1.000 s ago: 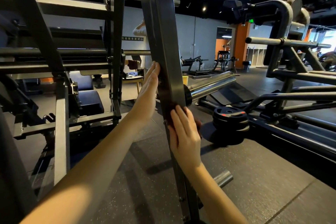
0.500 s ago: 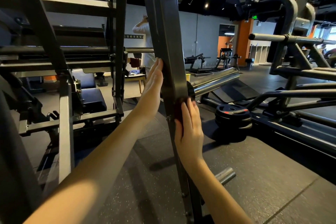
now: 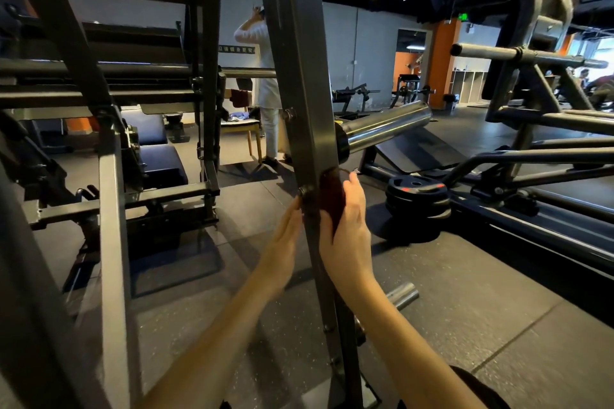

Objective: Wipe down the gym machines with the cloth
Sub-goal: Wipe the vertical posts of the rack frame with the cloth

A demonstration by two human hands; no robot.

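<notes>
A tall dark steel post [image 3: 299,83] of a gym machine slants up through the middle of the view. My right hand [image 3: 349,226] presses a dark red cloth [image 3: 332,196] flat against the post's right face, fingers straight along it. My left hand [image 3: 285,236] lies flat on the post's left side, fingertips just below a bolt [image 3: 303,191]. Most of the cloth is hidden under my right palm.
A chrome weight sleeve [image 3: 382,124] sticks out right of the post, with stacked black plates [image 3: 417,197] on the rubber floor below. A machine frame [image 3: 109,176] with a dark seat stands left, another machine [image 3: 531,129] right. A person in white [image 3: 265,76] stands beyond.
My left hand has slid down the post's left side to below the bolt. The right hand with the cloth has stayed near the same spot on the post.
</notes>
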